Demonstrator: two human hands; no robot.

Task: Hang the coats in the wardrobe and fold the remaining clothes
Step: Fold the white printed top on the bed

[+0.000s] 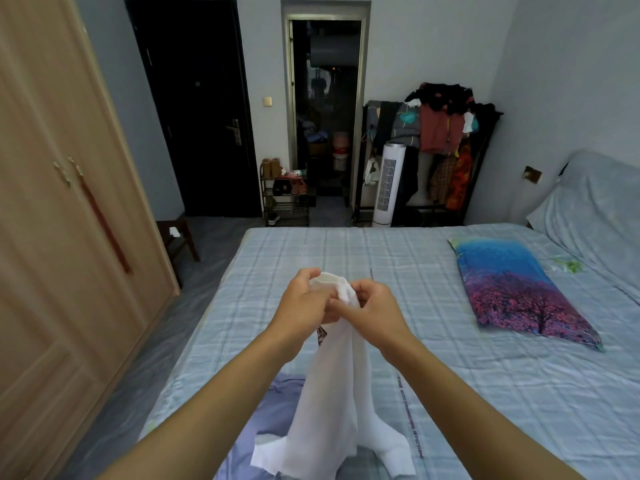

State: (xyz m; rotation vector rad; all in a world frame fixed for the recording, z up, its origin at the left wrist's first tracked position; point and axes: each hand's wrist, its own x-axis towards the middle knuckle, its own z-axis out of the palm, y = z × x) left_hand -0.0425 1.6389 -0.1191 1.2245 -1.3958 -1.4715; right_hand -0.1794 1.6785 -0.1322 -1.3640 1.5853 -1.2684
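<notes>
A white garment (332, 403) hangs down from both my hands over the near part of the bed (485, 393). My left hand (304, 299) grips its bunched top edge, fingers curled round the cloth. My right hand (372, 308) pinches the same top edge right beside the left one. The lower ends of the garment rest on the bed. Under it lies a lavender-blue garment (277, 424) spread on the bedsheet. The wooden wardrobe (59, 237) stands at the left with its doors closed.
A blue and pink printed pillow (519, 289) lies on the bed to the right. A clothes rack (446, 133) full of garments and a white tower fan (388, 185) stand against the far wall. A small stool (180, 233) sits on the floor by the wardrobe.
</notes>
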